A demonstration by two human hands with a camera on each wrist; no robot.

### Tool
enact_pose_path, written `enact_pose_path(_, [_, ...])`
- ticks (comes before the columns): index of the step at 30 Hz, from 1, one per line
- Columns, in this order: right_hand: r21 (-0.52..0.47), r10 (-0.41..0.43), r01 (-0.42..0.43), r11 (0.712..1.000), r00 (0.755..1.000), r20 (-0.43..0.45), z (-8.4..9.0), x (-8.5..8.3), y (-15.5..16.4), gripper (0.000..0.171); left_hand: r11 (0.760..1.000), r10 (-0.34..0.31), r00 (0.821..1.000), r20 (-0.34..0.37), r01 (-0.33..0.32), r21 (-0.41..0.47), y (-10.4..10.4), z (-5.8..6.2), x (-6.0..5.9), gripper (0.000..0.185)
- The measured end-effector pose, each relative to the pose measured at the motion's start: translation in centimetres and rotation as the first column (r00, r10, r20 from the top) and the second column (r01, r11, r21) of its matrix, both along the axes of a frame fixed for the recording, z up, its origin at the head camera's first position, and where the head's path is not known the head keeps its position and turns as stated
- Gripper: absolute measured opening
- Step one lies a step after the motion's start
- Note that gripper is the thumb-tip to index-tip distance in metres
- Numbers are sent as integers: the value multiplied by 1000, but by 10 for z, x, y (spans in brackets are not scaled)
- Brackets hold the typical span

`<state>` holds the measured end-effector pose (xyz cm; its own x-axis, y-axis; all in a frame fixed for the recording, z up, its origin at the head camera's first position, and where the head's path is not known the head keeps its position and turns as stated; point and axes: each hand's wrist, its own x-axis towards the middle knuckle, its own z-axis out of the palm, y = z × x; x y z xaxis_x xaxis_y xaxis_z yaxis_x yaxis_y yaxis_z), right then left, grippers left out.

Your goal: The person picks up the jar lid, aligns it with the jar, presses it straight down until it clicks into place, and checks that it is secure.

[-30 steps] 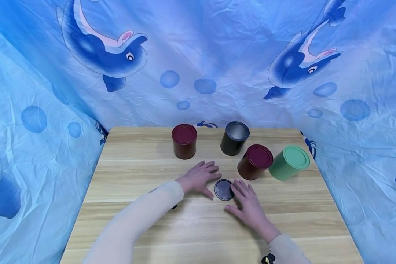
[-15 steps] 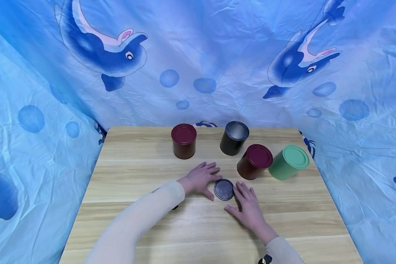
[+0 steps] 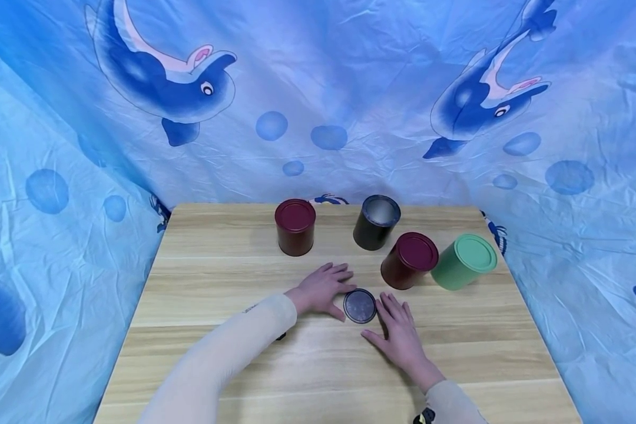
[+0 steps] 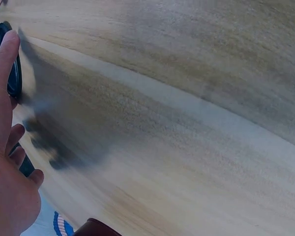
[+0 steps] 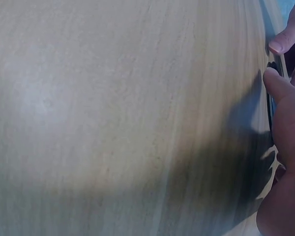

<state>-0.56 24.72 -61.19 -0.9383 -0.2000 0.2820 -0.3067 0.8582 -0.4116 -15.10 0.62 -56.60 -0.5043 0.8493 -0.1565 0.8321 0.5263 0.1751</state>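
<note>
A round black lid (image 3: 360, 305) lies flat on the wooden table between the two hands; its dark edge (image 4: 14, 78) also shows at the left of the left wrist view. My left hand (image 3: 323, 290) is spread on the lid's left side, its fingertips right at the upper left rim. On the other side my right hand (image 3: 401, 338) lies with fingers extended, fingertips beside the right rim and the thumb pointing toward the lower edge. Behind the lid stands a black can (image 3: 373, 231) with a greyish top. In the right wrist view the right hand (image 5: 290, 123) partly hides the lid.
A dark red can (image 3: 295, 228) with a lid stands at the back, left of the black one. Another dark red can (image 3: 407, 262) is right of it, close beside a green can (image 3: 462, 263). A blue dolphin-print curtain (image 3: 339, 70) surrounds the wooden table (image 3: 201, 259).
My right fingers have slid from overlapping the lid's right edge to just beside it. The left hand and the cans have stayed almost in place.
</note>
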Motion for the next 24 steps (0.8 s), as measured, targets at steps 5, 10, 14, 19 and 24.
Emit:
enact_pose_path(5, [-7, 5, -5, 1000, 1000, -30, -2, 0, -2, 82, 1000, -1, 1000, -28, 1, 27, -1, -3, 1, 84])
enact_pose_path(10, [-19, 16, -17, 1000, 999, -37, -1, -2, -6, 80, 999, 2, 998, -57, 0, 36, -5, -4, 4, 82])
enact_pose_path(14, [-32, 26, -28, 999, 999, -34, -1, -4, -8, 78, 999, 5, 997, -71, -2, 51, -10, -6, 8, 81])
enact_pose_path(19, [-44, 40, -41, 998, 998, -40, 0, -6, -11, 75, 997, 14, 995, -97, -6, 80, -17, -7, 16, 79])
enact_pose_path(24, [-40, 55, -56, 998, 998, -34, 0, -6, -14, 76, 995, 30, 992, -126, -18, 99, -22, -8, 25, 78])
